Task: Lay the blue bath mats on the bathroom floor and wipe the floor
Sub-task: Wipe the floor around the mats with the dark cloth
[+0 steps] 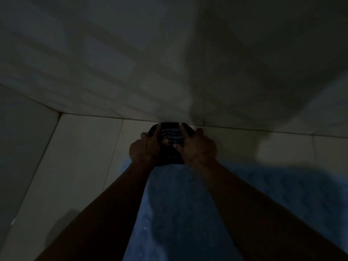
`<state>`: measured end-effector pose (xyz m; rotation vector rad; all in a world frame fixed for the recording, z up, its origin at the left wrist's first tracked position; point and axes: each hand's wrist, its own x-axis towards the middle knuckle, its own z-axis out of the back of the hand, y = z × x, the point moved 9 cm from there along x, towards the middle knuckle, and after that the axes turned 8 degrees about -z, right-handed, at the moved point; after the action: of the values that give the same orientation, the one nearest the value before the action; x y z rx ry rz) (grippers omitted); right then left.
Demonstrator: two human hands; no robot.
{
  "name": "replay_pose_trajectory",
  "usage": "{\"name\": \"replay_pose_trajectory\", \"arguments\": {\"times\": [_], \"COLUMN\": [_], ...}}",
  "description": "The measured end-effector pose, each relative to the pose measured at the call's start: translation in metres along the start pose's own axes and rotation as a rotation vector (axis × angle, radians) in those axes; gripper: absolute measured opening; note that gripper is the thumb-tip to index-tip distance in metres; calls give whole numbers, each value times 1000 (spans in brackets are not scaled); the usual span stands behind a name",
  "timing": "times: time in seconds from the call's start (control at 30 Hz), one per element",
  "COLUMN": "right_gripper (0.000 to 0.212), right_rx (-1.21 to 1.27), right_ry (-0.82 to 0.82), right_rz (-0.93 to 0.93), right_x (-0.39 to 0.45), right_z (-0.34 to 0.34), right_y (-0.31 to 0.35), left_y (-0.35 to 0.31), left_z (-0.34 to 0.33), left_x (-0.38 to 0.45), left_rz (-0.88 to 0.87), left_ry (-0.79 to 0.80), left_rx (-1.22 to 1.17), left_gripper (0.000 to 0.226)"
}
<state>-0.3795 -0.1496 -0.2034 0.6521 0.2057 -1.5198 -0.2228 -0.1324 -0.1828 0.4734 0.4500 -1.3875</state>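
Darkness covers most of the bathroom, yet both hands show plainly at the foot of the far wall (169, 72). The left hand (144, 147) and the right hand (197, 146) press a dark striped cloth (170, 140) flat onto the pale tiled floor (81, 147), its far edge touching the joint where floor meets wall. The fingers (183, 129) of each hand lie mostly straight over the cloth's two sides, index fingers pointing at the wall, thumbs turned inward onto the middle; they bear down on the cloth and do not seem to clutch it, though the dim light hides the outer fingers.

The cloth's long axis runs away from the person, toward the wall, and it sits squarely between the hands, neither one nearer. With the wall directly ahead, any further wiping stroke likely has to go sideways along the wall or back toward the body.

A blue bath mat (184, 204) already lies on the floor under the forearms, spreading off to the right; the cloth's near end appears to overlap its far edge. No container shows anywhere in view.
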Motion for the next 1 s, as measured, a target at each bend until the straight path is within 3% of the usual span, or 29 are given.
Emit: {"name": "replay_pose_trajectory", "arguments": {"times": [0.37, 0.87, 1.0], "right_gripper": [74, 70, 72], "right_rx": [-10, 23, -48], "right_ry": [-11, -140, -186], "right_rz": [-42, -238, -311], "right_x": [-10, -34, -45], "right_z": [13, 24, 28], "right_y": [-59, -146, -161], "left_y": [-58, -133, -154], "left_z": [-7, -18, -9], "left_x": [-7, -9, -19], "left_rz": [22, -196, -282], "left_ry": [-35, -163, -353], "left_rx": [-62, -137, -73], "left_gripper": [70, 63, 66]}}
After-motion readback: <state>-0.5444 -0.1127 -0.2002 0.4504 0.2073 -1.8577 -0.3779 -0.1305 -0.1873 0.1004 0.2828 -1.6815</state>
